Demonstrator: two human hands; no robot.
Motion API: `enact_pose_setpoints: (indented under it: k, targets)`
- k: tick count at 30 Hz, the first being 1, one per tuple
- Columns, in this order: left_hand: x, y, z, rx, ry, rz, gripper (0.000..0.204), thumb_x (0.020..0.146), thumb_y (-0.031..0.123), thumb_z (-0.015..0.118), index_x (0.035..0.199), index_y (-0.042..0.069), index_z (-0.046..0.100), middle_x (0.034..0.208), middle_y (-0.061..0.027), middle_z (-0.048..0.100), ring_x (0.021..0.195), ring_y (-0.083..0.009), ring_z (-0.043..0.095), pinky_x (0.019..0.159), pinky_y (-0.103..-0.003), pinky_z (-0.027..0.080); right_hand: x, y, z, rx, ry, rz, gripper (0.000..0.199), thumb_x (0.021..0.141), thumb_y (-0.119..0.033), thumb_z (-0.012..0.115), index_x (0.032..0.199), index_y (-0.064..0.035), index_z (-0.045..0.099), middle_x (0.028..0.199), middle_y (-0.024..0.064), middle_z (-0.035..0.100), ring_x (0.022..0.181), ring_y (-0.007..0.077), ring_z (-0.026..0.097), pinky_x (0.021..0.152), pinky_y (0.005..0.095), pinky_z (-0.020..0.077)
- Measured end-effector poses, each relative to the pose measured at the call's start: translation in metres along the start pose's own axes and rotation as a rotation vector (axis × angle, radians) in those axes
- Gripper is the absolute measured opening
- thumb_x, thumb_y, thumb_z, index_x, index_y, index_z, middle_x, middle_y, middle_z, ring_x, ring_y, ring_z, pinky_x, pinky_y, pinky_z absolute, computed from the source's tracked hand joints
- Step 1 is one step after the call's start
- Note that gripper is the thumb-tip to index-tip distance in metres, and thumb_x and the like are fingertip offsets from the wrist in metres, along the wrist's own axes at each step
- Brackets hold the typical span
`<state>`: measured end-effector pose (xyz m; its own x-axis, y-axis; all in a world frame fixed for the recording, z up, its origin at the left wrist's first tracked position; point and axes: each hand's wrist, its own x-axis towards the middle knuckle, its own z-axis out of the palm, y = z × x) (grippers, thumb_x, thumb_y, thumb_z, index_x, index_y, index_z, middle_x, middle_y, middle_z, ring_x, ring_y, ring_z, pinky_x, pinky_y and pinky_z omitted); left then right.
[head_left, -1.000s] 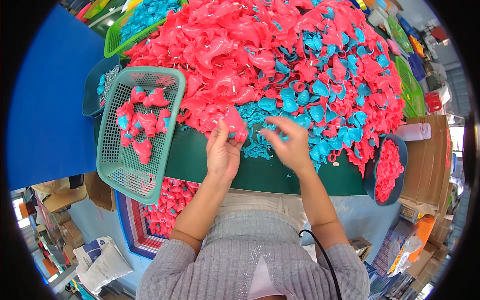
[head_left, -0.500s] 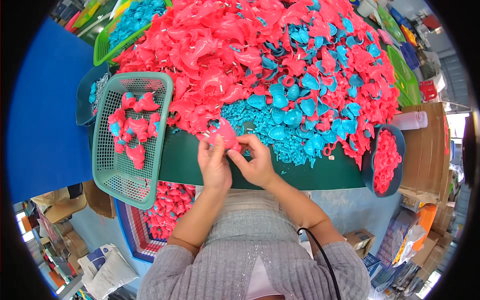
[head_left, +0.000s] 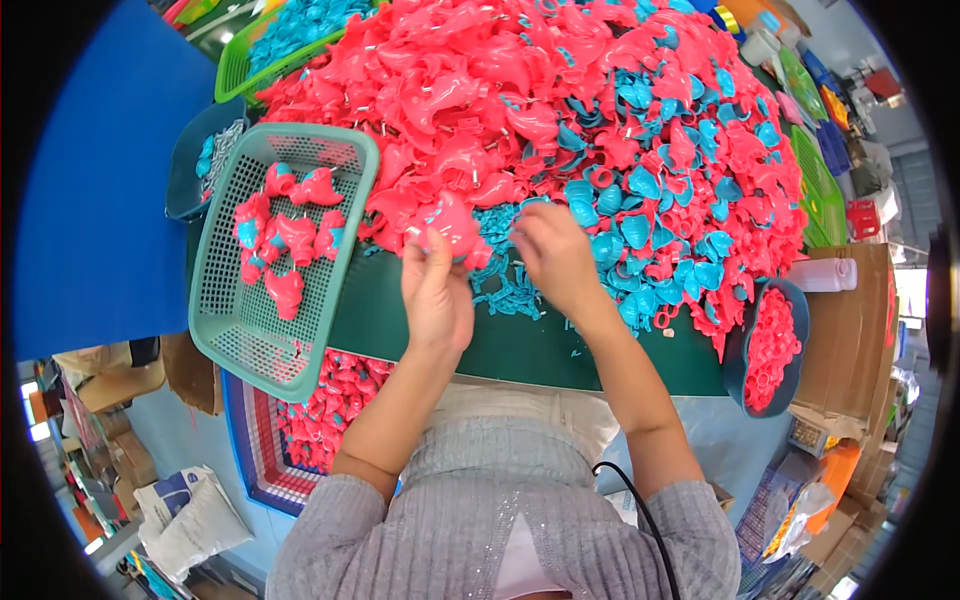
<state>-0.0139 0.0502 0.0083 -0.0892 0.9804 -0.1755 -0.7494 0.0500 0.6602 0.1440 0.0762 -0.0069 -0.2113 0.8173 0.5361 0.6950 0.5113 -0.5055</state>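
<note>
Since the earlier frame, the right hand (head_left: 555, 255) had left the pink shell (head_left: 455, 222) and hung, fingers curled, near blue pieces (head_left: 508, 292); I couldn't tell its contents. The left hand (head_left: 437, 300) pinched the shell before the heap (head_left: 430, 100). I judged it light, stiff, slick, best held edgewise.

Bright, fairly even light covers the pile (head_left: 450, 95), with small white highlights dotting its glossy surfaces and soft shadows, darkest in its gaps. A pink piece (head_left: 455, 225), held at the pile's near edge, also shines. Far right of the pile, a pale patch (head_left: 912, 270) glares nearly white. The fisheye view has a round black border; left of the pile, a blue board (head_left: 110, 200) looks bowed. Clutter (head_left: 840, 480) right of and nearer than the pile appears stretched and soft.
</note>
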Motion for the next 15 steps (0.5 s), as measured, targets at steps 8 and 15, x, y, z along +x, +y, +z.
enact_pose_setpoints:
  k: [8, 15]
  targets:
    - [-0.008, -0.003, 0.016, -0.151, -0.02, -0.176, 0.032, 0.096, 0.032, 0.051, 0.115, 0.008, 0.046, 0.113, -0.0093, 0.057, 0.104, -0.0233, 0.058, 0.087, -0.037, 0.047, -0.007, -0.048, -0.028, 0.231, 0.033, 0.153, 0.032, 0.07, -0.001, 0.075, 0.099, -0.001, 0.061, 0.091, 0.0126, 0.065, 0.083, 0.024, 0.064, 0.072, 0.0323, 0.0516]
    - [-0.017, -0.007, 0.018, -0.08, -0.134, -0.111, 0.042, 0.098, 0.036, 0.044, 0.126, 0.004, 0.043, 0.121, -0.0114, 0.054, 0.113, -0.0269, 0.053, 0.093, -0.038, 0.045, -0.02, -0.048, -0.032, 0.405, 0.136, 0.17, 0.03, 0.065, -0.003, 0.08, 0.092, 0.0013, 0.067, 0.092, 0.0131, 0.067, 0.083, 0.0219, 0.065, 0.072, 0.0299, 0.0518]
